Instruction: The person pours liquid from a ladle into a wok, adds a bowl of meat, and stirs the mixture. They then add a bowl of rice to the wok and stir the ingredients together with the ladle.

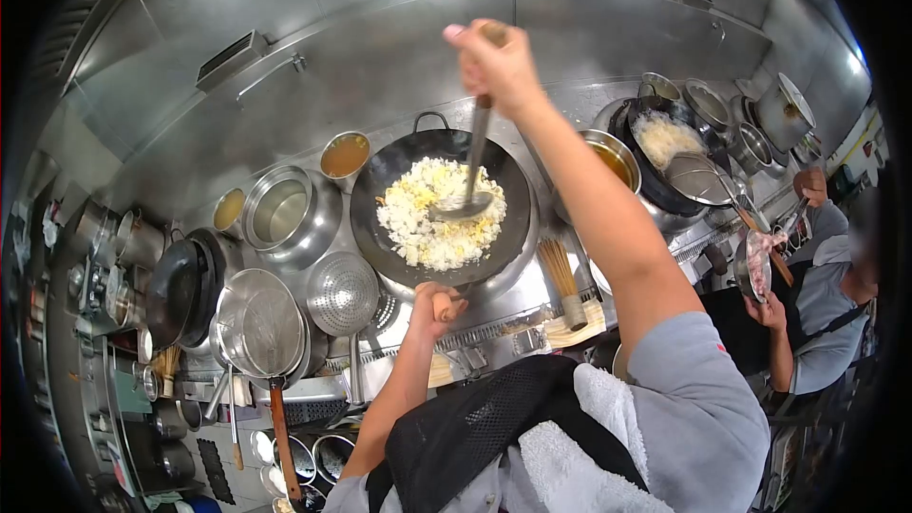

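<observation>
Wok (399,171) handle in left grip (435,309); right grip (496,65) holds ladle (465,207).

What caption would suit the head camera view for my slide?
The left hand grips the wok by its handle while the right hand holds a ladle in the fried rice.

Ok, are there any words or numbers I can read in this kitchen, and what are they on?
None can be read.
The wok gripped by the left hand and the ladle in the right hand show no marks, nor do the steel pots.
The small items at far left might carry labels, but they are too small and blurred to read.
</observation>
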{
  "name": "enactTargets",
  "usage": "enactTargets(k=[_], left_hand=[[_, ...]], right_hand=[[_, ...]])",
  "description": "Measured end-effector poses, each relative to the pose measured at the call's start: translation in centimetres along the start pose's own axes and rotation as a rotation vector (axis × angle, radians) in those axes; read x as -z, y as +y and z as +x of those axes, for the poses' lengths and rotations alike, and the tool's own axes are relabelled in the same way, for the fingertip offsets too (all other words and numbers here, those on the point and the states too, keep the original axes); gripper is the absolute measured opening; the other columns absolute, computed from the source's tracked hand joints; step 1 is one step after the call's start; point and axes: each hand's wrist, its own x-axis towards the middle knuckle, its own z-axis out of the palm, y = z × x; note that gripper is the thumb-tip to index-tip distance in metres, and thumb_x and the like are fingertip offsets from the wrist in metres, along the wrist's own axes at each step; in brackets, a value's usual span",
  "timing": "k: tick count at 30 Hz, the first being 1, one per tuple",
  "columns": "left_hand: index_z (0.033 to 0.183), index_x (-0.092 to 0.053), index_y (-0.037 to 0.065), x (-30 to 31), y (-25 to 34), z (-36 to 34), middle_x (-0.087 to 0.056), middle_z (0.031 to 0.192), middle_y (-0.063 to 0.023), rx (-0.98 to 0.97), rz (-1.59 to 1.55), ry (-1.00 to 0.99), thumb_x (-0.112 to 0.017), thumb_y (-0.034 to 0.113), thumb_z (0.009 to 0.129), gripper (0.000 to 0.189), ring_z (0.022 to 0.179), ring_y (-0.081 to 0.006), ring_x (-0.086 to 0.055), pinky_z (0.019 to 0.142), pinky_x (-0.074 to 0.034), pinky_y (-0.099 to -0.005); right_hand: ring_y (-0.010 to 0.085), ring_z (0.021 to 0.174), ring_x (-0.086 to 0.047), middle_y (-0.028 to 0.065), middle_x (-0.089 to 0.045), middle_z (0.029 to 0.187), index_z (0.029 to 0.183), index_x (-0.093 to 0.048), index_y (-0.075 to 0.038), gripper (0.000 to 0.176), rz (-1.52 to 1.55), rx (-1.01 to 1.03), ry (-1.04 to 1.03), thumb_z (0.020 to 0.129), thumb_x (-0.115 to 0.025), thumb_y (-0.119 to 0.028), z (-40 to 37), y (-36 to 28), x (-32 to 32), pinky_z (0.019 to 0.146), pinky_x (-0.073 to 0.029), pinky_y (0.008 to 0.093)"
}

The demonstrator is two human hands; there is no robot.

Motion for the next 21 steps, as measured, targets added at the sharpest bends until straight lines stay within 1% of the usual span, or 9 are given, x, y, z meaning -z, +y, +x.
enactTargets(k=[2, 8, 10, 12, 14, 16, 18, 20, 21], left_hand=[[0.098, -0.053, 0.009, -0.1, 0.0, 0.2, -0.061, 0.091, -0.0154, -0.040, 0.018, -0.022, -0.061, 0.007, 0.086, 0.015, 0.080, -0.0318, -0.065, 0.074, -0.063, -0.0531], [0.095, -0.054, 0.008, 0.4, -1.4, -2.2, -0.061, 0.082, -0.0140, 0.025, -0.136, -0.022, -0.057, 0.009, 0.088, 0.008, 0.068, -0.0311, -0.064, 0.062, -0.061, -0.0454], [0.095, -0.053, 0.006, -1.1, -2.4, -9.4, -0.061, 0.083, -0.0156, 0.031, -0.054, -0.061, -0.056, 0.009, 0.088, 0.008, 0.069, -0.0327, -0.065, 0.058, -0.060, -0.0462], [0.094, -0.055, 0.006, -3.1, -3.9, -13.3, -0.063, 0.085, -0.0148, -0.067, 0.034, 0.145, -0.059, 0.011, 0.086, 0.011, 0.068, -0.0322, -0.064, 0.058, -0.060, -0.0452], [0.093, -0.055, 0.012, 0.3, -3.9, -9.3, -0.064, 0.089, -0.0139, 0.035, -0.058, -0.120, -0.063, 0.021, 0.085, 0.014, 0.074, -0.0321, -0.063, 0.073, -0.059, -0.0456], [0.089, -0.058, 0.011, -1.1, -2.5, -6.0, -0.065, 0.081, -0.0121, 0.028, -0.091, -0.190, -0.065, 0.022, 0.086, 0.014, 0.074, -0.0299, -0.064, 0.074, -0.058, -0.0459], [0.090, -0.058, 0.012, -1.3, -4.0, -6.0, -0.066, 0.085, -0.0121, -0.122, -0.077, -0.043, -0.065, 0.020, 0.087, 0.011, 0.074, -0.0297, -0.064, 0.071, -0.058, -0.0426], [0.091, -0.057, 0.013, 3.0, -6.8, -8.3, -0.064, 0.085, -0.0104, -0.067, -0.114, -0.220, -0.066, 0.018, 0.088, 0.011, 0.073, -0.0289, -0.064, 0.067, -0.058, -0.0401], [0.092, -0.055, 0.014, 4.9, -8.9, -9.7, -0.061, 0.085, -0.0094, -0.122, -0.045, -0.072, -0.066, 0.021, 0.089, 0.014, 0.071, -0.0277, -0.062, 0.059, -0.055, -0.0395]], right_hand=[[0.0051, 0.039, -0.040, -0.0058, -0.043, 0.052, 0.066, -0.044, -0.013, 0.042, 0.022, 0.034, -0.034, 0.095, -0.073, -0.023, -1.4, -1.9, 1.1, 0.036, -0.032, 0.0249], [0.0087, 0.038, -0.038, -0.0016, -0.040, 0.049, 0.065, -0.042, -0.013, 0.048, 0.085, -0.011, 0.117, 0.096, -0.074, -0.030, -3.3, 5.7, -0.1, 0.038, -0.033, 0.0280], [0.0092, 0.039, -0.038, -0.0012, -0.040, 0.051, 0.070, -0.044, -0.012, 0.051, 0.117, -0.073, -0.026, 0.101, -0.059, -0.050, -2.1, -0.7, -2.5, 0.040, -0.033, 0.0282], [0.0094, 0.040, -0.038, -0.0012, -0.040, 0.052, 0.072, -0.045, -0.012, 0.055, 0.186, -0.103, -0.110, 0.103, -0.053, -0.057, -2.0, -6.3, -4.9, 0.041, -0.033, 0.0283], [0.0098, 0.040, -0.037, -0.0008, -0.040, 0.053, 0.075, -0.046, -0.011, 0.058, 0.192, -0.116, -0.156, 0.104, -0.042, -0.061, -3.7, -9.2, -7.2, 0.041, -0.034, 0.0290], [0.0112, 0.039, -0.038, 0.0018, -0.043, 0.052, 0.072, -0.046, -0.009, 0.055, 0.047, -0.094, -0.108, 0.106, -0.042, -0.051, -5.7, -3.6, -7.8, 0.040, -0.035, 0.0281], [0.0119, 0.038, -0.039, 0.0026, -0.044, 0.051, 0.070, -0.047, -0.007, 0.055, 0.036, 0.028, -0.094, 0.106, -0.042, -0.048, -6.5, 3.1, -6.1, 0.040, -0.035, 0.0276], [0.0119, 0.039, -0.039, 0.0023, -0.043, 0.051, 0.070, -0.046, -0.007, 0.054, 0.046, 0.054, -0.066, 0.106, -0.043, -0.047, -5.6, 1.6, -4.6, 0.040, -0.035, 0.0280], [0.0119, 0.039, -0.038, 0.0020, -0.042, 0.052, 0.070, -0.046, -0.007, 0.053, 0.070, 0.076, -0.042, 0.105, -0.043, -0.046, -5.3, 0.7, -4.1, 0.040, -0.035, 0.0284]])
